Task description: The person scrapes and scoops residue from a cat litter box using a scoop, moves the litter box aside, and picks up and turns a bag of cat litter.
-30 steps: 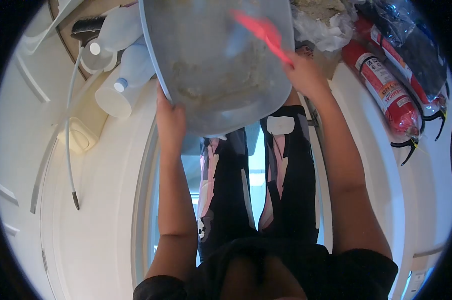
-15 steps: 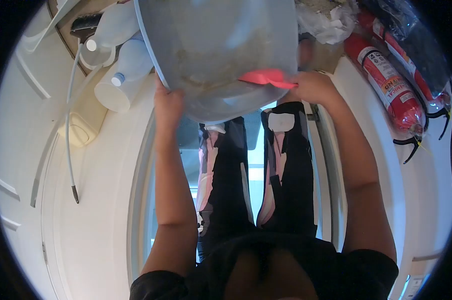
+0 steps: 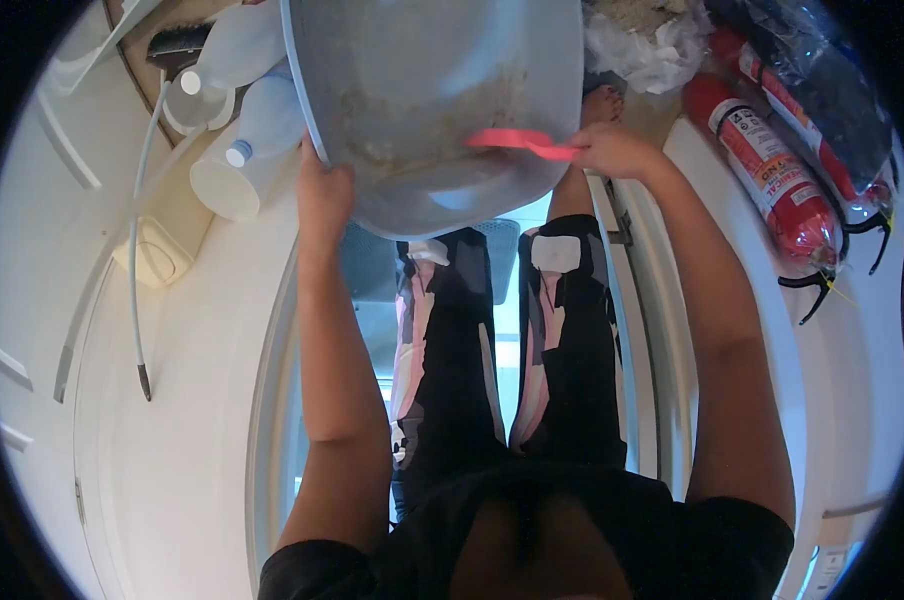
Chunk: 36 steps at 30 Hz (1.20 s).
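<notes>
A grey plastic tub [image 3: 422, 60] is tilted in front of me, its inside showing brownish dirt toward the near end. My left hand [image 3: 327, 195] is closed around the tub's left rim. At the right side, my right hand [image 3: 612, 152] grips the end of a pinkish-red scraper-like tool [image 3: 517, 138]. The tool reaches over the right rim, its far end near the dirty inner surface. Whether it touches that surface I cannot tell, and its full shape is seen only nearly edge-on.
On the left are plastic bottles [image 3: 270, 115], a white bucket [image 3: 227, 180], a yellowish jug [image 3: 162, 235] and a long-handled brush [image 3: 177, 45]. To the right lie red fire extinguishers [image 3: 772, 165] and a crumpled plastic bag [image 3: 657, 50]. A bare foot [image 3: 602, 103] shows beside the tub.
The red tool has turned more edge-on and risen slightly with my right hand. The tub has shifted a little upward in view, with my left hand still on its rim.
</notes>
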{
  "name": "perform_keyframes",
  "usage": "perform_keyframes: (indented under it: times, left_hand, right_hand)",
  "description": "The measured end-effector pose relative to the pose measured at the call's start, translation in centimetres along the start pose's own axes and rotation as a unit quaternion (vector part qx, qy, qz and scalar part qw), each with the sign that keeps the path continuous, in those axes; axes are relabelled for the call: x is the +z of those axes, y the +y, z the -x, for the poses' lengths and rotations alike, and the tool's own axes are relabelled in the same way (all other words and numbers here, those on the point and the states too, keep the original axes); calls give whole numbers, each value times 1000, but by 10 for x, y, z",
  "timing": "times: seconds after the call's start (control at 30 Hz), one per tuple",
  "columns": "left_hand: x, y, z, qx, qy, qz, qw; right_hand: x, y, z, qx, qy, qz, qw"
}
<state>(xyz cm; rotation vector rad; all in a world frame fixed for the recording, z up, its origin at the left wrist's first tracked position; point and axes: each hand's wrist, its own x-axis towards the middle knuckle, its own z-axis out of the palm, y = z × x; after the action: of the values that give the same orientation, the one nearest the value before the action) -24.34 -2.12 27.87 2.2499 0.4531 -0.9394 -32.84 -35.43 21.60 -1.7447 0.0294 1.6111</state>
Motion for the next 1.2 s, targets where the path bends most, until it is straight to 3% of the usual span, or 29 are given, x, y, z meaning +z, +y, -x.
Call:
perform_keyframes:
  times: [0.07, 0.13, 0.23, 0.33, 0.4, 0.47, 0.57, 0.7, 0.77, 0.9, 1.07, 1.2]
  left_hand:
    - [0, -7, 1, -10, 6, 16, 1000]
    - [-3, -2, 3, -17, 1, 0, 1000]
    - [-5, -2, 1, -18, -3, 6, 1000]
    - [-1, -2, 2, -12, -11, 41, 999]
    - [0, -3, 4, -10, -14, 53, 998]
    - [-3, -6, 3, -8, -14, 5, 1000]
    - [-9, 1, 1, -15, -15, -8, 1000]
    - [-5, -3, 0, -5, 4, 8, 1000]
    - [-2, -3, 2, -14, -3, 45, 999]
    - [3, -5, 6, -33, -24, 109, 993]
    - [0, -10, 1, -22, -14, 36, 999]
    - [5, -8, 4, 1, -11, 42, 999]
  right_hand:
    - [7, -4, -2, -34, 45, 71, 996]
    - [7, -34, 12, 49, 78, 73, 993]
    - [14, -45, 19, -4, 29, 116, 993]
    - [30, -63, 26, -7, 87, 160, 983]
    - [39, -68, 20, 47, 48, 168, 984]
    - [56, -69, 21, 15, 150, 89, 984]
    - [71, -76, 29, 33, 191, 3, 981]
    - [60, -92, 55, 60, 201, 50, 976]
    - [51, -97, 63, 79, 131, 76, 985]
    - [52, -94, 46, 45, 94, 137, 985]
    - [74, -107, 40, 30, 227, 66, 971]
    - [67, -122, 55, 65, 232, 51, 969]
